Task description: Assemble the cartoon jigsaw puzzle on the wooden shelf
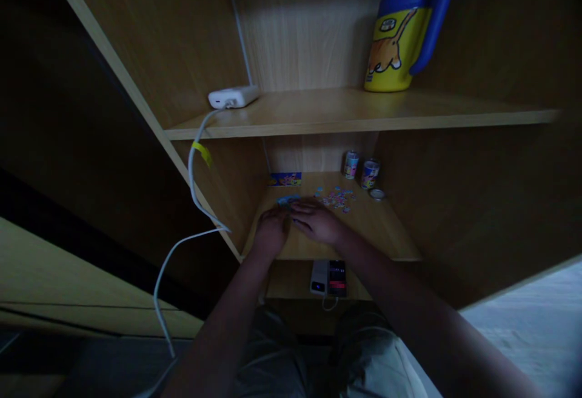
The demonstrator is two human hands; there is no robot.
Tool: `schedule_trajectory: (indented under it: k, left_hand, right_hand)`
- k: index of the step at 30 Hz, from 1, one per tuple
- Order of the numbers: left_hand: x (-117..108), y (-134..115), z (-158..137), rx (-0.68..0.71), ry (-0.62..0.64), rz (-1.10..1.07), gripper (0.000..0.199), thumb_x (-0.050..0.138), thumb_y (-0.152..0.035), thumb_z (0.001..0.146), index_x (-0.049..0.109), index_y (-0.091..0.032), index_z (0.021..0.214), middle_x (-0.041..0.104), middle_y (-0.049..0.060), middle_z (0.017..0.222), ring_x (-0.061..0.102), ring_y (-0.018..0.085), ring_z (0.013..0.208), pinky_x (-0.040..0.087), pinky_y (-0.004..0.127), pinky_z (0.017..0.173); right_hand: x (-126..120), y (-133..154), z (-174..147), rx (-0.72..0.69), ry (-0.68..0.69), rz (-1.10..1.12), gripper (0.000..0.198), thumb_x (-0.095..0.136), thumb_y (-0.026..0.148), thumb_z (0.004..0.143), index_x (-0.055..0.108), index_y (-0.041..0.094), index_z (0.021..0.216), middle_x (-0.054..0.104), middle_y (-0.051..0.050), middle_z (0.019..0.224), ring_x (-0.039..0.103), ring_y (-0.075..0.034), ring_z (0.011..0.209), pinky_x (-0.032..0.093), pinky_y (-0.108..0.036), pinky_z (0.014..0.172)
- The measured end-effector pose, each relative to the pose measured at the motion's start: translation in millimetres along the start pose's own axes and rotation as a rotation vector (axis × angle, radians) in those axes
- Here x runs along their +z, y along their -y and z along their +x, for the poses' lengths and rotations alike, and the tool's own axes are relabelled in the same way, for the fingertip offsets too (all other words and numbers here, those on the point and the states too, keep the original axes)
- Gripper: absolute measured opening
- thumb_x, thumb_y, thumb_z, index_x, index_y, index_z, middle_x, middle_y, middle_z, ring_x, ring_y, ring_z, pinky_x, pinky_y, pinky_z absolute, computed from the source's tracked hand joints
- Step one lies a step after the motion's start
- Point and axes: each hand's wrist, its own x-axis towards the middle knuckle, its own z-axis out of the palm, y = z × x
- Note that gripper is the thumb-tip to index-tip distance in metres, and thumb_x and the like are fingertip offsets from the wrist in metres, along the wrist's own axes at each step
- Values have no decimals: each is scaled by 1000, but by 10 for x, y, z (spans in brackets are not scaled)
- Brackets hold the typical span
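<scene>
Both of my hands are over the lower shelf board, close together at a patch of blue jigsaw puzzle pieces (287, 199). My left hand (271, 228) is bent with its fingers together at the near left side of the patch; what they hold, if anything, is hidden. My right hand (316, 221) reaches in from the right, fingers stretched out over the near edge of the pieces and thumb apart. Loose puzzle pieces (337, 198) in mixed colours lie scattered beyond my right hand. Behind the blue patch a colourful picture card (285, 179) rests near the back wall.
Two small printed cans (350, 165) stand at the back right, with a round metal lid (376, 194) before them. Above, the upper shelf (313, 113) bears a white power adapter (234, 97) with a hanging cable (191, 186), and a yellow-blue mug (395, 40). Below lie a power bank (319, 277) and phone (337, 278).
</scene>
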Motion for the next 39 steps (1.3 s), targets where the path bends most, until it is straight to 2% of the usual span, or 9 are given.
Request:
schedule_trajectory:
  k: [3, 8, 16, 20, 25, 29, 33, 36, 39]
  left_hand:
    - [20, -17, 21, -54, -17, 31, 41, 58, -3, 93, 78, -15, 126, 81, 16, 128, 75, 31, 122, 58, 48, 116]
    - [25, -19, 21, -25, -36, -5, 50, 57, -2, 92, 72, -13, 138, 75, 17, 144, 70, 30, 136, 55, 46, 123]
    - [-34, -110, 0, -120, 36, 46, 48, 53, -3, 94, 72, -11, 137, 75, 19, 142, 71, 29, 134, 52, 42, 124]
    - [-76, -191, -10, -195, 39, 132, 37, 55, -11, 98, 73, -13, 129, 78, 19, 131, 72, 32, 125, 56, 44, 115]
    - [-125, -277, -44, -128, 72, 190, 26, 52, -21, 105, 74, -16, 119, 77, 19, 124, 70, 34, 120, 54, 48, 113]
    - [-85, -251, -51, -127, 39, 166, 30, 46, -28, 111, 74, -17, 114, 76, 18, 123, 68, 34, 122, 54, 50, 112]
    - [47, -132, 29, -154, 18, 137, 45, 41, -36, 114, 67, -16, 145, 63, 20, 160, 54, 37, 151, 39, 57, 130]
    - [143, -48, 185, -160, 186, 114, 63, 40, -51, 115, 48, -17, 167, 39, 21, 181, 32, 40, 169, 22, 67, 137]
    - [224, -11, 393, -80, 318, 87, 66, 34, -52, 116, 41, -17, 172, 27, 19, 186, 23, 37, 174, 16, 68, 138]
  right_hand:
    - [5, -39, -29, -128, -33, 94, 25, 62, 34, 113, 85, 27, 119, 82, -7, 135, 75, -23, 124, 54, -43, 115]
    - [6, -77, -1, -1, -107, -27, 20, 70, 33, 108, 86, 23, 103, 85, -10, 114, 73, -27, 117, 49, -50, 118]
    - [-106, 77, 42, 20, 71, -6, 40, 48, 36, 115, 78, 22, 140, 75, -9, 150, 64, -26, 143, 39, -46, 129]
    - [-85, 71, 51, 203, 80, -111, 44, 45, 35, 115, 79, 17, 135, 76, -14, 145, 63, -28, 143, 37, -45, 130]
    - [-6, 52, 42, 385, 81, -159, 64, 42, 48, 115, 53, 13, 167, 43, -15, 179, 32, -32, 170, 22, -55, 139]
    - [69, 52, 77, 580, 109, -153, 71, 36, 53, 114, 44, 14, 173, 38, -19, 181, 34, -35, 169, 17, -66, 137]
    - [141, 59, 104, 761, -1, -211, 75, 34, 51, 112, 42, 9, 173, 40, -25, 178, 33, -41, 169, 6, -72, 136]
    - [164, 61, 107, 798, 7, -220, 79, 33, 51, 111, 37, 6, 175, 33, -25, 181, 25, -44, 171, 3, -71, 137]
    - [158, 49, 113, 743, 27, -204, 77, 33, 47, 111, 34, 7, 177, 29, -22, 184, 22, -41, 173, 4, -68, 138]
